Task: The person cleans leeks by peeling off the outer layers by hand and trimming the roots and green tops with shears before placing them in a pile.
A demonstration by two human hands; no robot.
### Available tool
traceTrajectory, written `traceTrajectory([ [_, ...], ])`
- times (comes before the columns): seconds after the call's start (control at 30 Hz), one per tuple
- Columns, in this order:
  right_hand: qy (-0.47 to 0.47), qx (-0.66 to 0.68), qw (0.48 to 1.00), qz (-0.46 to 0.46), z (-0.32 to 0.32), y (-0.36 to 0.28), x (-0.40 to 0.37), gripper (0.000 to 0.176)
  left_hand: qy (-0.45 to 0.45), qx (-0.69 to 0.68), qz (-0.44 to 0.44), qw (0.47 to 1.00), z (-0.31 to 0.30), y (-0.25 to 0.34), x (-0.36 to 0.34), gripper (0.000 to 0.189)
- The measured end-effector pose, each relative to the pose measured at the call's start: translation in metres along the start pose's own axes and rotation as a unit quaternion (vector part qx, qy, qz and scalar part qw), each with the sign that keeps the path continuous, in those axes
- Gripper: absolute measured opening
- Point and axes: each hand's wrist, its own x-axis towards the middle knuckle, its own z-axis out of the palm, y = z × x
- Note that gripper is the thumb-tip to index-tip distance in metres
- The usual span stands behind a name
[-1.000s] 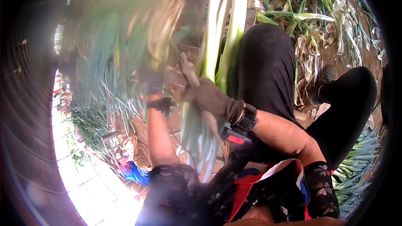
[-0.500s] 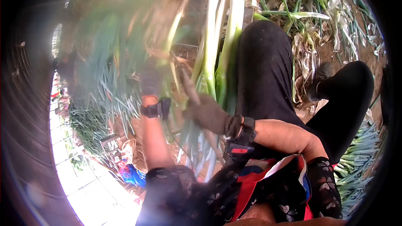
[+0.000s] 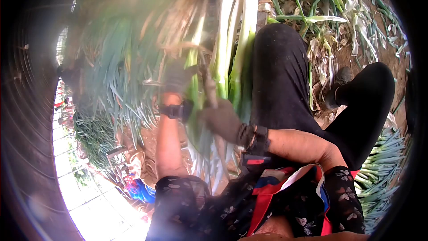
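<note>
My left hand [image 3: 177, 78], in a dark glove and smeared by motion, is closed against a leek [image 3: 194, 90] whose green leaves hang down past the wrist. Close by on the right, my gloved right hand [image 3: 223, 122] grips a long brown stick-like tool [image 3: 207, 82]. Its upper end reaches up beside the leek, and its lower end shows below the glove. Thick white-stemmed leeks [image 3: 225, 31] lie just beyond the right hand, their green parts running down next to my knee. The fingertips of both hands are partly hidden.
A blurred heap of green leaves [image 3: 118, 67] fills the left. My bent leg [image 3: 281, 71] stands on the right. Leaf scraps [image 3: 330, 31] litter the soil behind it. More leeks [image 3: 376, 169] lie in a row at lower right. Something blue [image 3: 142, 189] sits at lower left.
My left hand has moved right, closer to the right hand, and the leek beside it has shifted the same way. The right hand has moved slightly right, still gripping the tool.
</note>
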Motion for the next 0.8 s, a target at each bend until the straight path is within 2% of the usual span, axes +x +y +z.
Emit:
traceTrajectory([
  [0.03, 0.0, -0.064, 0.995, -0.075, -0.005, -0.001, 0.007, 0.014, -0.029, -0.019, -0.048, 0.998, 0.002, 0.006, -0.002, 0.028],
  [0.1, 0.012, -0.084, 0.986, -0.143, -0.015, -0.002, 0.02, 0.012, -0.059, 0.065, -0.028, 0.996, 0.004, 0.018, -0.014, 0.024],
  [0.17, 0.023, 0.004, 0.993, -0.117, -0.02, -0.012, 0.03, 0.013, -0.085, 0.13, 0.004, 0.988, 0.006, 0.018, -0.027, 0.022],
  [0.2, 0.026, 0.05, 0.994, -0.097, -0.022, -0.017, 0.035, 0.013, -0.087, 0.08, -0.01, 0.993, 0.009, 0.012, -0.035, 0.02],
  [0.23, 0.018, 0.096, 0.993, -0.06, -0.023, -0.021, 0.037, 0.014, -0.062, -0.03, -0.069, 0.995, 0.013, 0.011, -0.04, 0.02],
  [0.27, 0.011, 0.142, 0.99, -0.022, -0.024, -0.024, 0.037, 0.014, -0.035, -0.14, -0.127, 0.981, 0.018, 0.01, -0.044, 0.02],
  [0.3, 0.014, 0.124, 0.992, -0.024, -0.023, -0.025, 0.036, 0.014, -0.007, -0.249, -0.184, 0.951, 0.022, 0.008, -0.048, 0.021],
  [0.37, 0.022, 0.084, 0.996, -0.027, -0.024, -0.026, 0.034, 0.014, 0.1, -0.252, -0.109, 0.956, 0.079, -0.083, -0.036, 0.02],
  [0.43, 0.035, 0.112, 0.993, -0.02, -0.023, -0.027, 0.03, 0.015, 0.111, -0.126, -0.095, 0.981, 0.086, -0.084, -0.029, 0.022],
  [0.47, 0.042, 0.126, 0.991, -0.017, -0.022, -0.026, 0.027, 0.016, 0.066, 0.006, -0.118, 0.991, 0.055, -0.03, -0.028, 0.024],
  [0.53, 0.055, 0.084, 0.994, -0.036, -0.019, -0.015, 0.027, 0.016, 0.106, 0.174, -0.075, 0.976, 0.045, -0.018, -0.028, 0.029],
  [0.57, 0.061, 0.064, 0.995, -0.047, -0.017, -0.013, 0.026, 0.017, 0.191, 0.209, -0.012, 0.959, 0.052, -0.04, -0.028, 0.031],
  [0.63, 0.053, 0.087, 0.994, -0.026, -0.013, -0.015, 0.024, 0.017, 0.243, 0.206, 0.058, 0.946, 0.06, -0.068, -0.029, 0.033],
  [0.77, 0.044, 0.08, 0.996, -0.001, -0.012, -0.029, 0.018, 0.016, 0.129, 0.06, 0.063, 0.988, 0.043, -0.01, -0.044, 0.031],
  [0.8, 0.043, 0.068, 0.996, -0.041, -0.012, -0.023, 0.021, 0.016, 0.111, 0.036, 0.055, 0.992, 0.041, -0.003, -0.046, 0.03],
])
